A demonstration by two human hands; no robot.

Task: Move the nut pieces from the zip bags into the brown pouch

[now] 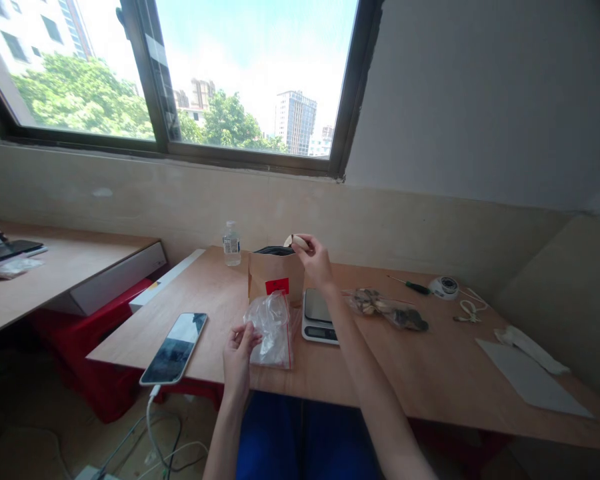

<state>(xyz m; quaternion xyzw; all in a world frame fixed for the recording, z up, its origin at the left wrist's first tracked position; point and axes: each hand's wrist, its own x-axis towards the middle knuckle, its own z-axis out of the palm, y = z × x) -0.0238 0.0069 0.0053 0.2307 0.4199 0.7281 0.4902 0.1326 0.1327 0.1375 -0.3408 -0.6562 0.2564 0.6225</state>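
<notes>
- Nearest, at eleven o'clock, the left hand (239,345) is pinching the edge of a clear zip bag (274,339).
- Just past twelve, a digital scale (318,308) is resting.
- Beyond, at twelve, the right hand (319,264) is pinching a pale, curved piece (301,243) at the mouth of a kraft pouch (275,269).
- The step in hand seems to be moving this piece over the rim, inward or outward unclear; the next move is probably calling for a steady pinch.
- Farthest, at eleven, a water bottle (231,245) is standing.

The right hand (317,263) partly hides a pale piece (300,243), and the scale display (321,333) is unreadable.
</notes>
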